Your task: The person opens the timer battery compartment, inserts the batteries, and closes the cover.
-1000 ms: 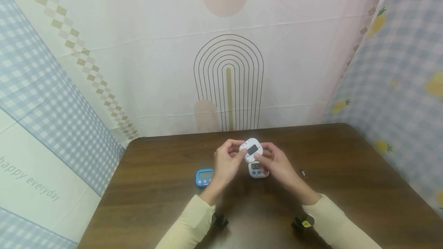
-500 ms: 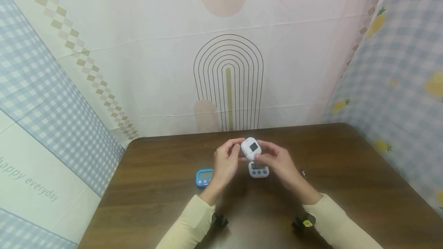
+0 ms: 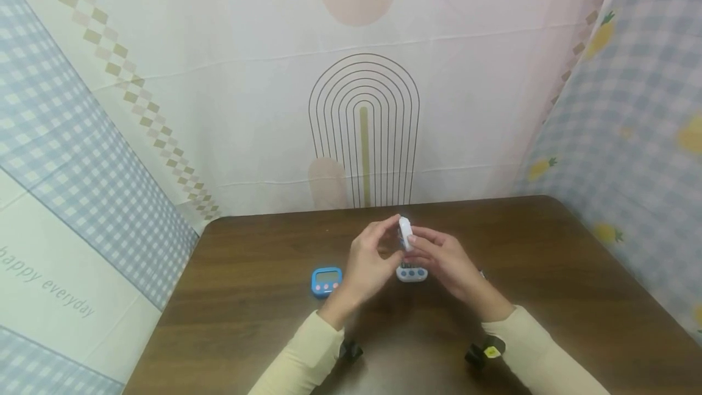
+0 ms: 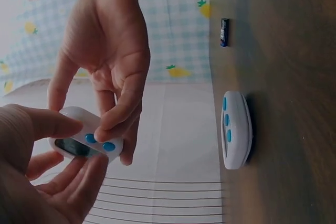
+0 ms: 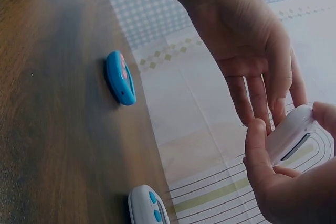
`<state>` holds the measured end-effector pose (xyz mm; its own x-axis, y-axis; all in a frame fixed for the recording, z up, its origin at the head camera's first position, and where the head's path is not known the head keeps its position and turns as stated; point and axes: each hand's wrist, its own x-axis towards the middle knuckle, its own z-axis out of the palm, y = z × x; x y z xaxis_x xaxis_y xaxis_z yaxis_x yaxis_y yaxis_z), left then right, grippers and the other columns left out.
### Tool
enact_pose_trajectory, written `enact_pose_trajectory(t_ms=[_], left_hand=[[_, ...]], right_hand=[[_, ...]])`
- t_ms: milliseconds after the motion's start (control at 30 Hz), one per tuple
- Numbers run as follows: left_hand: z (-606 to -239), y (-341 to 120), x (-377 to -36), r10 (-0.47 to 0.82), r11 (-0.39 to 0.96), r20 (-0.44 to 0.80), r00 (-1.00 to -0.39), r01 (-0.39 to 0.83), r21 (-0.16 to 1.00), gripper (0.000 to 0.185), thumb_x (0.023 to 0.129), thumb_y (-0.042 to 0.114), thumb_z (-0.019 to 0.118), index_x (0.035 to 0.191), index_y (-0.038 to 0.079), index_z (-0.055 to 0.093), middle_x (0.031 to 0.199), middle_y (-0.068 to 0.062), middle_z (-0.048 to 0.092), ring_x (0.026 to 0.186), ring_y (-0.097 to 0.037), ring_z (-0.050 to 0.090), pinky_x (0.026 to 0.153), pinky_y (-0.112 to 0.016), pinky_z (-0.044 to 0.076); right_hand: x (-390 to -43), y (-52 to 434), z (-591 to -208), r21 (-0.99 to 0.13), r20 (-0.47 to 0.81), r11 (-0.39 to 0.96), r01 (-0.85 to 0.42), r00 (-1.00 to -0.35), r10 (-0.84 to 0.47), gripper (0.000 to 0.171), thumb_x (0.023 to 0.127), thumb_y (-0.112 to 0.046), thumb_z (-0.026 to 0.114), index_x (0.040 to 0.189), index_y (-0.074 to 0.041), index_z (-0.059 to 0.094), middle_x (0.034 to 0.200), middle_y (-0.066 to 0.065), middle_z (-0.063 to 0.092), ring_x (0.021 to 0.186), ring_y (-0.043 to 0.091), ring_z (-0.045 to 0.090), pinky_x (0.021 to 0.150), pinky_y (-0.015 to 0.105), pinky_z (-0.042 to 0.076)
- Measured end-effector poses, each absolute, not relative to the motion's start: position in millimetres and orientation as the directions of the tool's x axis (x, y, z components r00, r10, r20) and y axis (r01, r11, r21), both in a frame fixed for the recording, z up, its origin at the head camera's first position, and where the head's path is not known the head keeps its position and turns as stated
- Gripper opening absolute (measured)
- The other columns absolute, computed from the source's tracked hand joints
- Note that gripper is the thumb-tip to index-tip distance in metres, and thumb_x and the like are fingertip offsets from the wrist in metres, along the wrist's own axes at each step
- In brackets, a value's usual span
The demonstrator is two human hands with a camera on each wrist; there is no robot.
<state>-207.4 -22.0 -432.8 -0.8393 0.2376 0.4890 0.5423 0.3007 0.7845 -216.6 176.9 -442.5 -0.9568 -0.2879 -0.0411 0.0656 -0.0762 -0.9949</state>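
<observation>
Above the table, both hands hold a white digital timer [image 3: 405, 231], seen nearly edge-on in the head view. In the left wrist view its dark screen and blue buttons show on this held timer [image 4: 76, 147]. My left hand [image 3: 368, 264] grips it from the left, fingertips at the upper edge and thumb lower down. From the right, my right hand [image 3: 448, 264] pinches it between thumb and fingers. A dark rectangle shows on the back of the held timer [image 5: 290, 136] in the right wrist view. Just below the hands lies a second white timer [image 3: 412, 274], partly hidden.
A blue timer [image 3: 326, 282] with pink buttons lies on the brown table [image 3: 247, 309], left of the hands. A small battery [image 4: 224, 32] lies to the right, mostly hidden behind the right hand in the head view. Patterned cloth [image 3: 263, 108] hangs behind the table.
The held timer has turned from its back facing the head camera to edge-on. My left hand has shifted slightly right, its fingers now at the timer's top and thumb lower.
</observation>
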Motion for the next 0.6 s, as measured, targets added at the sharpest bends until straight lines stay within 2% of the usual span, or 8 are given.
enact_pose_trajectory(t_ms=[133, 300, 467, 600], left_hand=[[-432.6, -20.9, -206.7, 0.240, 0.401, 0.518, -0.821, 0.570, 0.717, 0.066, 0.085, 0.002, 0.087, 0.145, 0.012, 0.062, 0.140, -0.010, 0.060, 0.128, -0.028, 0.060, 0.100, -0.037, 0.061], [-432.6, -20.0, -206.5, 0.237, 0.468, 0.505, -0.830, 0.554, 0.689, 0.069, 0.082, 0.008, 0.091, 0.144, 0.017, 0.062, 0.155, -0.005, 0.050, 0.142, -0.026, 0.048, 0.112, -0.048, 0.053], [-432.5, -20.6, -207.7, 0.263, 0.489, 0.483, -0.835, 0.547, 0.679, 0.072, 0.083, 0.008, 0.090, 0.147, 0.019, 0.058, 0.154, -0.005, 0.054, 0.143, -0.025, 0.050, 0.115, -0.048, 0.051], [-432.5, -21.9, -209.0, 0.285, 0.473, 0.486, -0.826, 0.562, 0.679, 0.072, 0.083, 0.005, 0.089, 0.147, 0.015, 0.057, 0.148, -0.006, 0.059, 0.138, -0.024, 0.055, 0.113, -0.044, 0.054]], right_hand=[[-216.2, 177.4, -442.8, -0.993, -0.030, -0.100, 0.067, -0.943, -0.332, 0.059, 0.110, -0.029, 0.059, 0.152, 0.009, 0.046, 0.135, 0.018, 0.070, 0.110, 0.019, 0.076, 0.100, 0.036, 0.061], [-216.1, 176.7, -444.6, -0.988, 0.008, -0.143, 0.055, -0.914, -0.406, 0.057, 0.112, -0.026, 0.052, 0.150, 0.015, 0.044, 0.123, 0.007, 0.076, 0.108, 0.018, 0.076, 0.099, 0.037, 0.062], [-216.1, 177.8, -446.4, -0.987, 0.073, -0.161, 0.004, -0.880, -0.469, 0.050, 0.114, -0.026, 0.046, 0.143, 0.014, 0.052, 0.118, 0.006, 0.077, 0.104, 0.018, 0.076, 0.096, 0.037, 0.063], [-215.9, 178.5, -446.4, -0.988, 0.090, -0.155, -0.015, -0.867, -0.490, 0.046, 0.114, -0.026, 0.043, 0.138, 0.010, 0.058, 0.118, 0.007, 0.076, 0.101, 0.017, 0.075, 0.092, 0.037, 0.064]])
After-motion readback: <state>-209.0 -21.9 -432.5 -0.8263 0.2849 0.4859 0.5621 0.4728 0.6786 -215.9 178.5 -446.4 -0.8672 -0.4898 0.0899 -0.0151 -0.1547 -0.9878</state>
